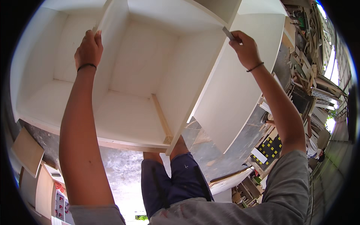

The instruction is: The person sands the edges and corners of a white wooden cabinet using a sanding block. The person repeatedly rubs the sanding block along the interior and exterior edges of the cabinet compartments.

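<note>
Gripping a flat grey strip (227, 33) at the front edge of a right panel (204, 77) of the white cabinet (144, 56), the right hand (244, 48) is closed; the left hand (89, 50) curls at a partition (115, 41), its hold unclear. Inside, a pale wooden batten (162, 118) lies beside the right panel.

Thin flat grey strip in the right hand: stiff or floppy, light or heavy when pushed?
The thin flat grey strip is probably stiff: it juts straight from the right hand without visible sag. It's likely light, being slim and held in one hand's fingers.
</note>
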